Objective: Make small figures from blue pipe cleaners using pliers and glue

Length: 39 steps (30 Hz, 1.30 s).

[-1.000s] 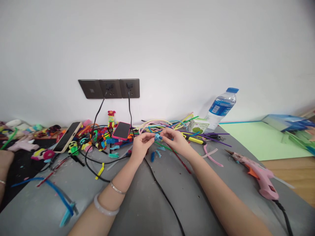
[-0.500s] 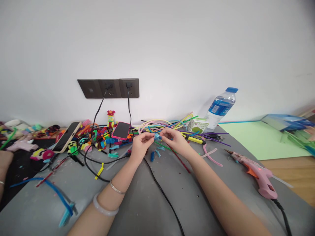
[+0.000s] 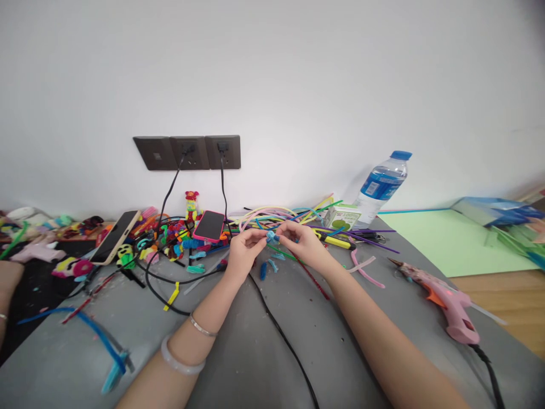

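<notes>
Between my two hands is a small light-blue and dark-blue fuzzy piece (image 3: 271, 236), which looks like twisted pipe cleaner. My left hand (image 3: 243, 254) pinches it from the left, and my right hand (image 3: 303, 244) pinches its darker end from the right. Fingertips cover part of it. Just below lie a short dark-blue pipe cleaner piece (image 3: 263, 271) and some light-blue bits (image 3: 273, 265) on the grey table (image 3: 255, 352). Behind my hands spreads a bundle of long coloured pipe cleaners (image 3: 272, 213).
A pink glue gun (image 3: 447, 307) lies at right, near a water bottle (image 3: 381, 187), a small box (image 3: 342, 217) and a yellow cutter (image 3: 338, 242). Black cables (image 3: 279, 329) cross the table. Two phones (image 3: 210, 226) and fuzzy figures lie left. Another person's arm (image 3: 8, 284) shows at the left edge.
</notes>
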Motion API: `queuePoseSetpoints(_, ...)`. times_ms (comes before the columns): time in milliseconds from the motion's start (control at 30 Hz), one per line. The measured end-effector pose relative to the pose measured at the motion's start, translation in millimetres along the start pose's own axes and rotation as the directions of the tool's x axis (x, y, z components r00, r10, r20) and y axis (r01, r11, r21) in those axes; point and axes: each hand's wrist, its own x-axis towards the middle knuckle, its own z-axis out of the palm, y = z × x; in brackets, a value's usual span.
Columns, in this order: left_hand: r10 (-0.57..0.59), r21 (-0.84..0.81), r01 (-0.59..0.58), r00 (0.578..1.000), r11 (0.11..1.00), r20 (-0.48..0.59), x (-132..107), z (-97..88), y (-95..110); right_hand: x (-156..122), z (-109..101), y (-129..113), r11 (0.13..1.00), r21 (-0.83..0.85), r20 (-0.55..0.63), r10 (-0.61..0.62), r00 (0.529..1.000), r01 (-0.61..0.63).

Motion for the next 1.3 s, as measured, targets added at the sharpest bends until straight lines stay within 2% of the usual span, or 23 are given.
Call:
queuePoseSetpoints(300,-0.036,-0.002,0.036,0.999,0.999,0.038,-1.2,1.0,0.9,0.4,2.4,-0.7,0.997,0.069,-0.028,0.020,0.999,-0.018)
queuePoseSetpoints(600,0.007,-0.025,-0.005,0.995,1.000,0.102,-2.3,4.3,1.5,3.3,4.2,6.1,0.929,0.329,0.017,0.171,0.985,-0.167)
queuePoseSetpoints(800,0.043,0.048,-0.048,0.993,0.998,0.109,-3.5,5.8,-4.7,2.5,4.6,6.3,0.873,0.404,0.048,0.279,0.959,-0.274)
queuePoseSetpoints(1033,0.144,0.170,-0.160,0.985,0.972,0.100,-5.2,5.9,-1.6,2.2,7.7,7.5,0.833,0.460,0.085,0.302,0.950,-0.306)
queuePoseSetpoints(1300,0.122,0.177,-0.131,0.991,0.976,0.060,-4.7,6.5,1.7,2.1,8.6,10.5,0.849,0.444,0.104,0.267,0.958,-0.285)
